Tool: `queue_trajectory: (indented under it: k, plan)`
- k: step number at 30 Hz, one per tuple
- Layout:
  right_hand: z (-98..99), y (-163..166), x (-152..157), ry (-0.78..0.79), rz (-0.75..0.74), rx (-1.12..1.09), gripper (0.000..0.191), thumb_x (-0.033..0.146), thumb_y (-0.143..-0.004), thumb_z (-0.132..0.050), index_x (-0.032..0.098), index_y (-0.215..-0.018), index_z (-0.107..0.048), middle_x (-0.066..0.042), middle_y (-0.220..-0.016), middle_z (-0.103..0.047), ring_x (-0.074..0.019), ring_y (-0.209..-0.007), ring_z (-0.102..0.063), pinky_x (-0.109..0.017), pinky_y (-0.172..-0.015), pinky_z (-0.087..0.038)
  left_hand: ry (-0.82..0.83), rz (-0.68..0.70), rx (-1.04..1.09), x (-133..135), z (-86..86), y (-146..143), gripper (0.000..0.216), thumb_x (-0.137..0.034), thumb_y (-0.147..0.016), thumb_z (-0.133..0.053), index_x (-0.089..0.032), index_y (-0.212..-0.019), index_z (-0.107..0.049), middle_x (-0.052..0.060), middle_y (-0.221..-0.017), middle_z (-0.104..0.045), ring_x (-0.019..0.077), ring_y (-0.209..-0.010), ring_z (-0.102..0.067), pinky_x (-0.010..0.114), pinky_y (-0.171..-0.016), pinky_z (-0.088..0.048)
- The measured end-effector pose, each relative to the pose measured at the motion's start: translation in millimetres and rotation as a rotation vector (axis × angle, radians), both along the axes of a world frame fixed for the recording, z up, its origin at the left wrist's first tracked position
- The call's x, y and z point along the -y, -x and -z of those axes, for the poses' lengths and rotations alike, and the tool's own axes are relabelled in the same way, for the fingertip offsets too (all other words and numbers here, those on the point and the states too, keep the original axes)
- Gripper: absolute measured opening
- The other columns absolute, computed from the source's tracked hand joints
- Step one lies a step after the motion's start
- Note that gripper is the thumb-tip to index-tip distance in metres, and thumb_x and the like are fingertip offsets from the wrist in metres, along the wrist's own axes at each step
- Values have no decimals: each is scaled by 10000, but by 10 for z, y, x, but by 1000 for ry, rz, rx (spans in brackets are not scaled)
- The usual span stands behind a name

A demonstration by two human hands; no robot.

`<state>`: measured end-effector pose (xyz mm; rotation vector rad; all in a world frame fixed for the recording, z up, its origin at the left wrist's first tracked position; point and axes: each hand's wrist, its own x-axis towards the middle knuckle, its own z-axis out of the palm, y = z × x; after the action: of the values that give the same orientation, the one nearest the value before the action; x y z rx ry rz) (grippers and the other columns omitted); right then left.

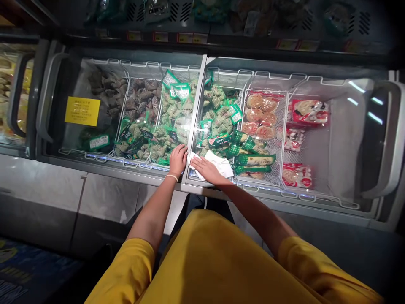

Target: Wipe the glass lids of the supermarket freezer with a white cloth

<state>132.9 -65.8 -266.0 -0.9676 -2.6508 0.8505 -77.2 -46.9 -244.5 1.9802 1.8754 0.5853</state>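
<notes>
My right hand point(205, 168) lies flat, fingers stretched out, on a crumpled white cloth or paper towel point(221, 164). The white sheet rests on the right glass lid point(268, 67) of a chest freezer, close to the front edge and beside the middle frame bar point(196, 97). Just left of that bar, my left hand point(179, 159) rests on the left lid with its fingers slightly bent, their tips by the bar. Nothing shows in it. Below the glass, near both hands, are green-labelled bags of wrapped dumplings point(221, 122).
White wire baskets divide the freezer; red packs point(308, 112) and round items in clear bags point(261, 114) lie at right. A yellow notice point(82, 111) is on the left lid. Grey handles point(390, 139) stand up at the ends. A shelf with price tags point(191, 38) runs behind.
</notes>
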Motion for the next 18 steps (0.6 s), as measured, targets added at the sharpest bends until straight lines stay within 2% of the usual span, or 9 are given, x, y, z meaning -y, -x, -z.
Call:
queue_trajectory:
  k: [2,4,7,10,15,18]
  plan:
    - [-22,-7,-246,-16,28,-2,487,97,-1011,-362,175,-1458,-538,-90,-1582,-467,-201,-1514,-357,-458,-1308,-209,2,24,1,-5,-7,19,380,-313,-1015,-413,-208,-1282,-663,112,-1393,-621,244,-1368,-521,438,-1205,-414]
    - [-48,40,-479,-31,155,-13,485,89,-1002,-368,145,-1450,-545,-112,-1570,-483,-216,-1519,-350,-508,-1306,-208,3,52,10,-12,-12,51,387,-282,-1005,-418,-211,-1303,-654,109,-1402,-616,240,-1372,-518,441,-1210,-415]
    - [-71,147,-574,-35,302,-36,483,99,-1006,-370,131,-1453,-548,-132,-1573,-473,-230,-1537,-313,-547,-1298,-216,17,102,24,-30,-29,113,415,-242,-987,-424,-224,-1343,-636,100,-1433,-598,236,-1387,-505,444,-1221,-410]
    - [-50,187,-289,-10,281,-53,491,80,-1000,-365,136,-1446,-562,-132,-1569,-477,-222,-1537,-310,-533,-1292,-245,56,154,23,-55,-67,167,436,-227,-971,-446,-223,-1368,-625,99,-1455,-585,244,-1396,-499,457,-1229,-402]
    - [45,84,387,32,84,-77,480,103,-1013,-388,220,-1437,-580,-65,-1560,-498,-180,-1508,-368,-475,-1273,-318,96,174,24,-76,-121,196,467,-197,-946,-468,-229,-1388,-615,96,-1473,-572,251,-1407,-495,471,-1233,-398]
    - [62,5,441,35,-48,-63,468,97,-1008,-412,239,-1410,-605,-42,-1542,-522,-159,-1487,-403,-434,-1271,-323,101,167,31,-72,-127,191,472,-189,-941,-472,-224,-1390,-614,101,-1475,-569,253,-1412,-490,469,-1234,-397]
